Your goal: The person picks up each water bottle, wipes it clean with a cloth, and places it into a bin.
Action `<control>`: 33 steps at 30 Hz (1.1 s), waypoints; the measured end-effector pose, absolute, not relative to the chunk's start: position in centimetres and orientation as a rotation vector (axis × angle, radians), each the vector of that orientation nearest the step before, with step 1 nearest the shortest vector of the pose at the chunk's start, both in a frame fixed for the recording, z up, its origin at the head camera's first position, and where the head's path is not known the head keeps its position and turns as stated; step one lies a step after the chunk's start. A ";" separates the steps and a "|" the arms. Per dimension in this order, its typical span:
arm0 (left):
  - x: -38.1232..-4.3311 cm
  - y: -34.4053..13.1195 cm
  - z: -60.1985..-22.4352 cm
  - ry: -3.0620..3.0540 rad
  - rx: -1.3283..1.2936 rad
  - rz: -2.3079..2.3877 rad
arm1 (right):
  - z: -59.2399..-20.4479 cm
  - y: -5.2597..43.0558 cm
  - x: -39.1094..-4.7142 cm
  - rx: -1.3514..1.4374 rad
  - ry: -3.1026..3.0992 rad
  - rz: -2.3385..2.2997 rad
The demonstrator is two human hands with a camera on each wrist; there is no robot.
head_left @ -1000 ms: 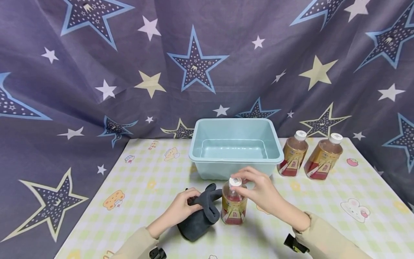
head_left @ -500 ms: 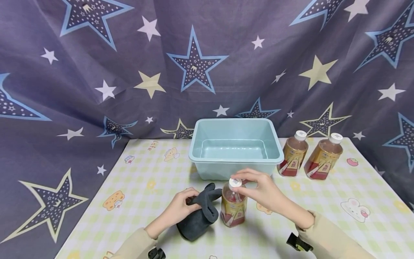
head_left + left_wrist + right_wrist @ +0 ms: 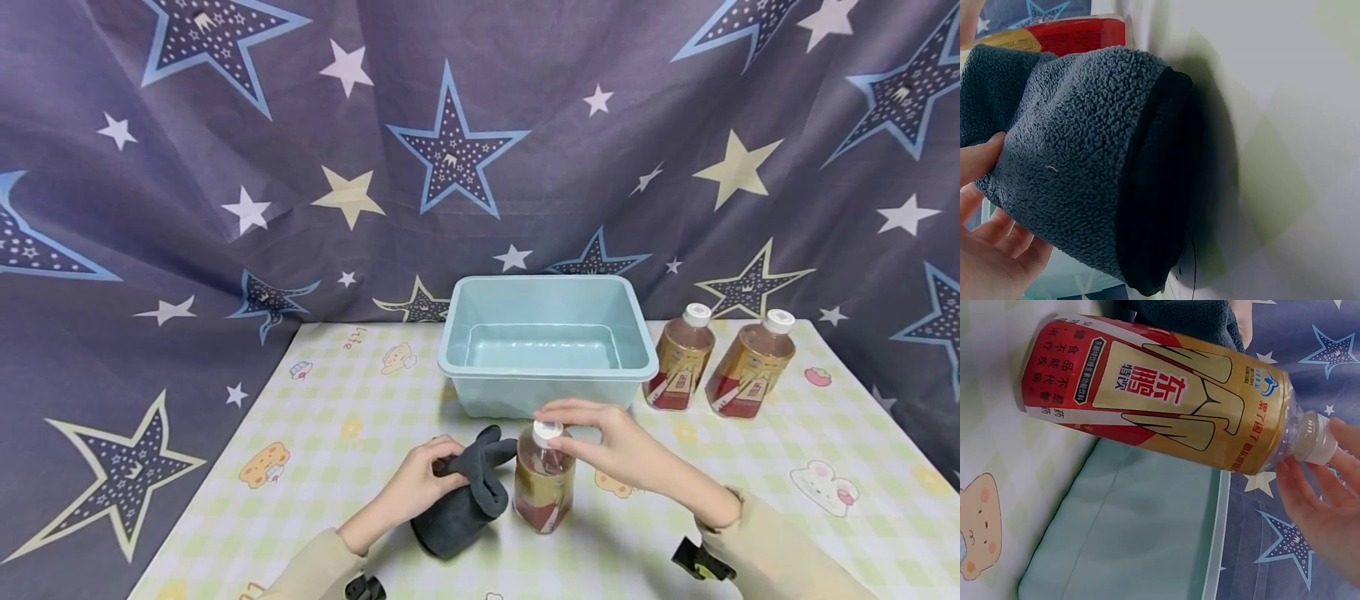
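Observation:
My left hand [image 3: 422, 481] pinches a dark grey, fleecy cloth [image 3: 457, 508] with a dark trimmed edge, bunched low over the table. Close up in the left wrist view, thumb and fingers squeeze the folded cloth [image 3: 1079, 150]. To its right, my right hand [image 3: 607, 442] holds a drink bottle [image 3: 543, 492] by its white cap, with thumb and fingertips around cap and neck. The bottle's gold and red label [image 3: 1160, 394] fills much of the right wrist view. It leans a little, and the cloth's upper fold comes right up to its side.
A light blue plastic bin [image 3: 547, 387] stands behind both hands. Two more bottles with white caps, a left one [image 3: 678, 362] and a right one [image 3: 750, 371], stand at its right. A star-patterned curtain [image 3: 562, 167] hangs behind the checked tablecloth [image 3: 300, 400].
The bottle has shifted slightly toward me and turned, its label front swinging to the right. My right hand and forearm have moved a little right and down. The left hand and cloth stay put.

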State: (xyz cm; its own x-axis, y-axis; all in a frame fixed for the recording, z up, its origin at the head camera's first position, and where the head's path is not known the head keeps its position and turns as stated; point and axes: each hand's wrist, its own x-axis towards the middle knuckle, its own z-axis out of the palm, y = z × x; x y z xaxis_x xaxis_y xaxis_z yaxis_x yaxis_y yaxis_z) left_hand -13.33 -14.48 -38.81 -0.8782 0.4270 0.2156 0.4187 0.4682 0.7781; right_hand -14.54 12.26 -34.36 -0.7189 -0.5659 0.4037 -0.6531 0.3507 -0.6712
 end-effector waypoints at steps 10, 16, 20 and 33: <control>-13.3 -14.4 -38.9 2.685 0.777 1.413 | -34.5 12.3 -14.4 1.127 -2.469 1.304; -13.3 -14.5 -38.9 2.679 0.774 1.416 | -35.3 11.7 -14.3 1.068 -2.262 1.274; -13.3 -14.4 -38.8 2.680 0.771 1.427 | -35.7 11.2 -14.4 1.067 -2.148 1.241; -13.4 -14.2 -38.7 2.701 0.798 1.459 | -35.5 11.6 -14.4 1.056 -2.196 1.308</control>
